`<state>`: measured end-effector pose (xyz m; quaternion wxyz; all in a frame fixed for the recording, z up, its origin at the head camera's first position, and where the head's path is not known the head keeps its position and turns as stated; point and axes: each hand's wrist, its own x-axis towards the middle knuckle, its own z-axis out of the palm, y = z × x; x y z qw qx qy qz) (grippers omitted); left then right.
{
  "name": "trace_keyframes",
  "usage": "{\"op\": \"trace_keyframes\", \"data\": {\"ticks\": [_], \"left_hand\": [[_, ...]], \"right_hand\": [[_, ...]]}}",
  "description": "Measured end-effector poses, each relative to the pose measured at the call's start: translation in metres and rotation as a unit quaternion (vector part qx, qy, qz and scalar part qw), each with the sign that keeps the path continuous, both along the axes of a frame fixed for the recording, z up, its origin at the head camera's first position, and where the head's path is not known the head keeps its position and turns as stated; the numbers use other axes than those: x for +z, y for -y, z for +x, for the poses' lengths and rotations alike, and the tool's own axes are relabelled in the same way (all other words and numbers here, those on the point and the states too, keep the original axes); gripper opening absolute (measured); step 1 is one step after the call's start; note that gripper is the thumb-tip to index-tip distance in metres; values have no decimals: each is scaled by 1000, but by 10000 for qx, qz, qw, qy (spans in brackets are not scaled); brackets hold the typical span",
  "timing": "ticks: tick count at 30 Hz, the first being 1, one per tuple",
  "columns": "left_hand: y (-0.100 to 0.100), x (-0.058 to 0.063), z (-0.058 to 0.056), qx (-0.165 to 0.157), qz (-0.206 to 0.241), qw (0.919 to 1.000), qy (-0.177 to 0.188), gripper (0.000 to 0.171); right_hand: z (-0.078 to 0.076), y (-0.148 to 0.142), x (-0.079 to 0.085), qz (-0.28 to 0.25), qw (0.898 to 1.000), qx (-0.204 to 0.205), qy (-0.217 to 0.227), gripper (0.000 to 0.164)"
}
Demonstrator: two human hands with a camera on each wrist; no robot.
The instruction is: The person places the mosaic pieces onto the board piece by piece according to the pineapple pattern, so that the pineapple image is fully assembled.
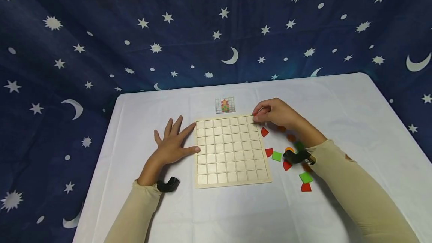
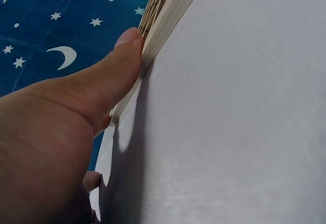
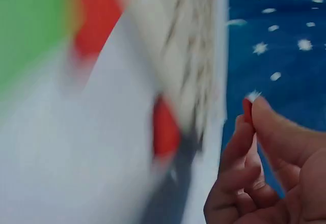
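A pale wooden board [image 1: 231, 147] with a square grid lies flat on the white table. My left hand [image 1: 171, 146] is at its left side with spread, straight fingers; in the left wrist view the thumb [image 2: 109, 76] touches the board's edge. Near the top right corner of the board, my right hand [image 1: 279, 114] pinches a small red piece [image 3: 247, 110] between thumb and finger. Its exact shape is mostly hidden by the fingertips. Beyond the board's far edge lies a card [image 1: 225, 105] with a coloured pattern on a grid.
Right of the board lie loose flat pieces: several red quarter-circles [image 1: 269, 152], green squares [image 1: 276, 156], an orange round piece [image 1: 289, 149] and some partly under the right forearm. A dark blue cloth [image 1: 189, 48] with stars and moons hangs behind the table.
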<state>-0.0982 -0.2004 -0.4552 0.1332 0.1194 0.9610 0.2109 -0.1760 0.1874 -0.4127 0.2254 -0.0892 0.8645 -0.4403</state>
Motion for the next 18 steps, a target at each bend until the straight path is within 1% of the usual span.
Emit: {"op": "trace_keyframes", "data": {"ticks": [3, 6, 8, 10, 13, 15, 18], "left_hand": [[0, 0, 1, 20, -4, 10000, 14, 92], [-1, 1, 1, 14, 49, 10000, -21, 92], [-2, 0, 1, 10, 54, 10000, -59, 91], [-2, 0, 1, 14, 50, 10000, -85, 91], [-2, 1, 1, 33, 15, 10000, -67, 91], [-2, 1, 1, 40, 2, 10000, -39, 91], [-1, 1, 2, 56, -12, 10000, -5, 91]], "right_hand": [[7, 24, -2, -747, 9959, -256, 449, 22], [13, 49, -2, -1358, 9868, -279, 840, 24], [15, 63, -3, -1569, 9819, -223, 1035, 25], [16, 74, -5, -1618, 9802, -227, 1122, 24], [16, 84, -11, -1442, 9829, -318, 1103, 20], [15, 86, -17, -1373, 9836, -426, 1085, 19], [13, 87, -23, -1327, 9826, -522, 1190, 19]]}}
